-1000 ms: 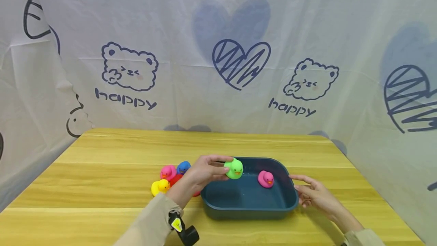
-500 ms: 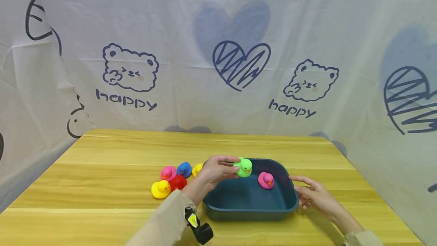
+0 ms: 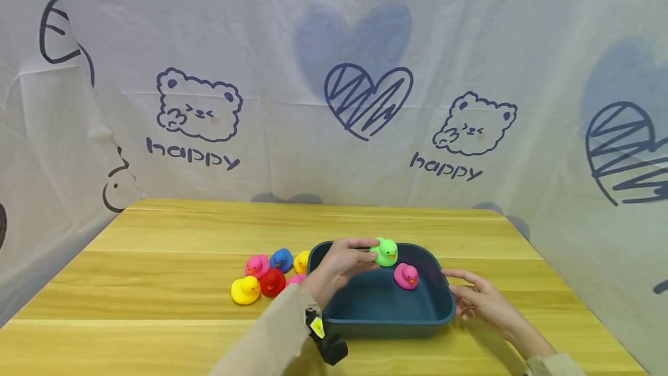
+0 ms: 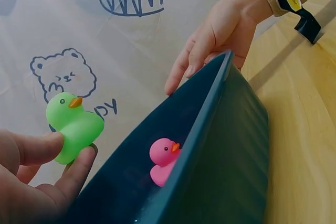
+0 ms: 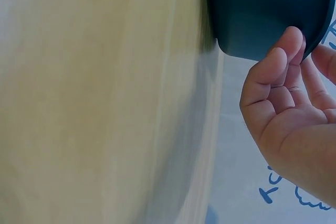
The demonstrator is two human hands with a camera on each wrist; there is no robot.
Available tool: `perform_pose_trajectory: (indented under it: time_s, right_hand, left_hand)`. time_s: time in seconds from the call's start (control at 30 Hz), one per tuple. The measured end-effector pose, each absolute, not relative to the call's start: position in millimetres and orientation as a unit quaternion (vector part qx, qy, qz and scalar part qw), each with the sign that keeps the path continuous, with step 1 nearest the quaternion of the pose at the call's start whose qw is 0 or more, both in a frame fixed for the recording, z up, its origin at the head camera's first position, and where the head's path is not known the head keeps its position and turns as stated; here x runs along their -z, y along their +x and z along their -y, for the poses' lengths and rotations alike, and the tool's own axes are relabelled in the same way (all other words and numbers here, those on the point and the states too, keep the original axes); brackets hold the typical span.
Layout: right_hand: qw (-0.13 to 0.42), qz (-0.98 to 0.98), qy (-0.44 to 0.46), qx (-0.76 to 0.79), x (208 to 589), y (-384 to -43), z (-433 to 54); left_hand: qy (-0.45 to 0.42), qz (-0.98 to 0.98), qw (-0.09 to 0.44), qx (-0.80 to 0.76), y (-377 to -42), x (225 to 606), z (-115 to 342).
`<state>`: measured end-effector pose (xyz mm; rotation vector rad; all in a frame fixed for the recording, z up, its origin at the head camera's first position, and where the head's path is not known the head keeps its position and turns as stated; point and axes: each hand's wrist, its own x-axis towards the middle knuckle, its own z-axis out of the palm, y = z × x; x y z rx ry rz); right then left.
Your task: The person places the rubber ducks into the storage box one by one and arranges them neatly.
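My left hand (image 3: 347, 259) pinches a light-green rubber duck (image 3: 387, 252) between thumb and fingers, raised over the back part of a dark teal plastic basin (image 3: 386, 322). In the left wrist view the green duck (image 4: 76, 128) is upright, its orange beak turned toward the basin. A pink rubber duck (image 3: 406, 276) sits inside the basin, right of centre. My right hand (image 3: 482, 300) touches the basin's right end from outside. The right wrist view shows that hand (image 5: 294, 103) with relaxed, bent fingers against the outer wall near the rim.
Left of the basin, several ducks stand grouped on the wooden table (image 3: 172, 283): pink (image 3: 257, 266), blue (image 3: 282, 260), red (image 3: 272, 282), yellow (image 3: 246, 290), and others partly hidden by the basin and left arm. A printed cloth (image 3: 282, 132) hangs behind the table.
My left hand has carried the green duck rightward over the basin, closer to the pink duck. More ducks on the left are uncovered. The right hand and basin stay nearly still.
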<state>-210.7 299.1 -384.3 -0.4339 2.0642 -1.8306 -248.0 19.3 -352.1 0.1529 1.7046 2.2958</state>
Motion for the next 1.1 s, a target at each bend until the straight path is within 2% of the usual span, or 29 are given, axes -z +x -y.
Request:
perform_pose_trajectory:
  time_s: [0.63,1.1]
  right_hand:
    - [0.172,-0.735,-0.143,0.641,382.9,-211.6,-299.7]
    - [0.164,-0.734,-0.151,0.641,385.1,-211.8,-299.6]
  left_hand:
    - [0.017,-0.594,0.155,-0.789,-260.4,365.9,-43.7]
    - [-0.011,-0.64,0.17,-0.749,-267.7,371.7,-45.7]
